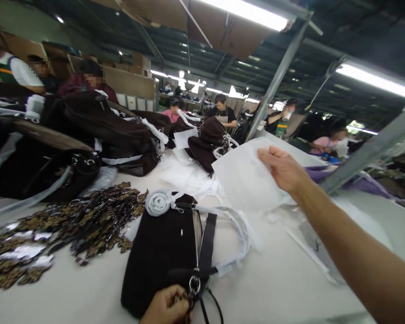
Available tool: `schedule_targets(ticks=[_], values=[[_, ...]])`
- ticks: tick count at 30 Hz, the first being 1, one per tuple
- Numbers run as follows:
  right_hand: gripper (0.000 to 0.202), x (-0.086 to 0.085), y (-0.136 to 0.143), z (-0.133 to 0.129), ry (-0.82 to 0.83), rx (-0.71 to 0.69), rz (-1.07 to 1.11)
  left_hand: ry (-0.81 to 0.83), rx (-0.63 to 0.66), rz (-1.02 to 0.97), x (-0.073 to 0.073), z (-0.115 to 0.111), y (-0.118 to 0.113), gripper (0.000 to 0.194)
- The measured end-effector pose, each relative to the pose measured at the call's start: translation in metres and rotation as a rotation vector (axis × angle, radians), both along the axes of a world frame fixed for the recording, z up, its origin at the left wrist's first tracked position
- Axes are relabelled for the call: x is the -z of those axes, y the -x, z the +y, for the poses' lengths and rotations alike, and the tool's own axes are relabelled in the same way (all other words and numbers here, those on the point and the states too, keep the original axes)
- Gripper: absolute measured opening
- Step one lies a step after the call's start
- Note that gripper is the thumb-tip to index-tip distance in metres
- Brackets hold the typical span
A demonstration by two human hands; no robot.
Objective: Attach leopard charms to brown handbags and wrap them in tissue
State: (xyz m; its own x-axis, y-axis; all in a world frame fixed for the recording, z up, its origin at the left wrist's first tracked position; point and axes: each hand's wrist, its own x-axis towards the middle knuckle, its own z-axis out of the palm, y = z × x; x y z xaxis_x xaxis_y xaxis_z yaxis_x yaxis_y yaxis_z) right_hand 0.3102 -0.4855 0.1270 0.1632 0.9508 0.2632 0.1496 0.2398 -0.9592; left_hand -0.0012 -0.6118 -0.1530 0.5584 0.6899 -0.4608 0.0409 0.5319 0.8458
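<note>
A dark handbag (162, 252) lies on the white table, with a coiled, pale-wrapped strap (158, 202) at its far end and a wrapped handle (246, 231) looping to the right. At the bag's near end, my left hand (168, 305) is closed around a small brown patterned charm (182, 298), just below a metal ring (195, 284). The fingers hide most of that charm. My right hand (281, 166), raised over the table, pinches a thin white sheet of paper (245, 175) by its upper right edge.
Brown patterned charms (101, 220) are heaped on the left. Behind them stand several dark bags (104, 126) with wrapped straps. More white sheets (189, 177) lie beyond the handbag. A slanted metal post (374, 153) rises at the right. Several people work in the background.
</note>
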Motion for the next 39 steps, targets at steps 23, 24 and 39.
schedule_targets(ticks=[23, 24, 39], values=[[0.033, 0.233, 0.143, -0.170, 0.630, -0.246, 0.262, -0.006, 0.016, 0.049, -0.061, 0.018, 0.015, 0.018], [0.034, 0.233, 0.140, -0.176, 0.647, -0.266, 0.376, -0.013, 0.027, 0.055, -0.061, 0.019, 0.018, 0.019], [0.031, 0.245, 0.196, -0.229, 0.721, 0.056, 1.077, -0.591, 0.195, 0.532, -0.079, 0.018, 0.023, 0.017]])
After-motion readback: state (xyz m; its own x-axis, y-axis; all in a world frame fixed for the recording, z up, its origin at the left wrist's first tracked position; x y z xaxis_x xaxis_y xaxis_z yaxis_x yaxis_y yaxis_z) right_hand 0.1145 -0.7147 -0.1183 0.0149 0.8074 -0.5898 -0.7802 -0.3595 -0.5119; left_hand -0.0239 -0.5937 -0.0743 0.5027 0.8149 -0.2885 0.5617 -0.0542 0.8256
